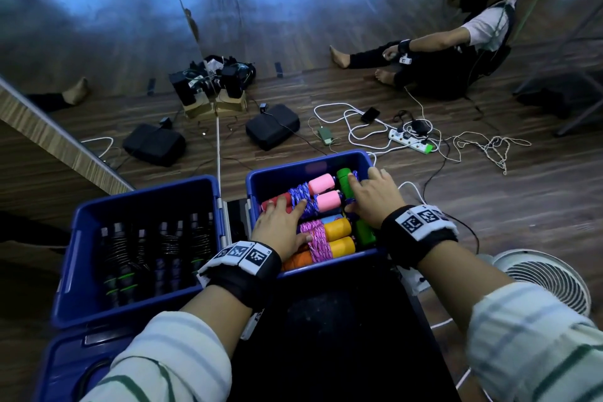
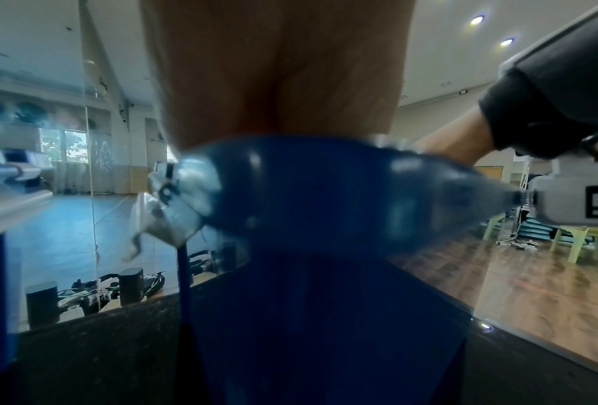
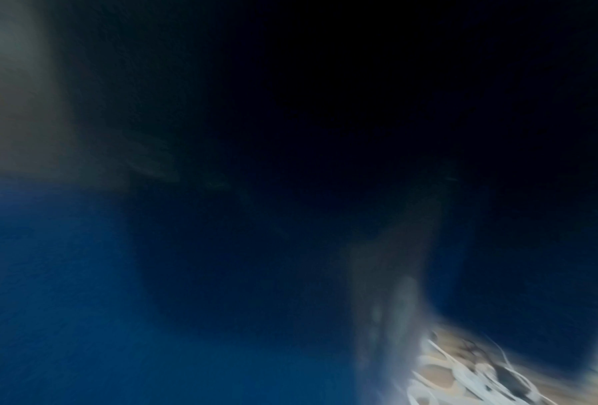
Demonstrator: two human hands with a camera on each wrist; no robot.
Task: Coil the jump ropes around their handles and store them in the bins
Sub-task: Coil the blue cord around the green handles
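Two blue bins stand side by side in the head view. The left bin [image 1: 78,271] holds several black jump ropes [image 1: 163,254] coiled round their handles. The right bin [image 1: 293,173] is packed with colourful bundles: pink handles [image 1: 323,192] with blue rope, orange-yellow handles [image 1: 339,237] with pink rope, and green handles [image 1: 346,183]. My left hand [image 1: 293,215] lies flat on the red handle and blue rope, fingers straight. My right hand [image 1: 362,192] rests over the green-handled bundle with fingers stretched. The left wrist view shows only a blurred bin rim [image 2: 325,191]; the right wrist view is dark.
A white fan [image 1: 548,277] stands at my right. On the wooden floor beyond the bins lie a power strip with cables [image 1: 411,140], a loose white rope [image 1: 489,147] and two black cases [image 1: 274,127]. Another person [image 1: 456,49] sits at the far right by the mirror wall.
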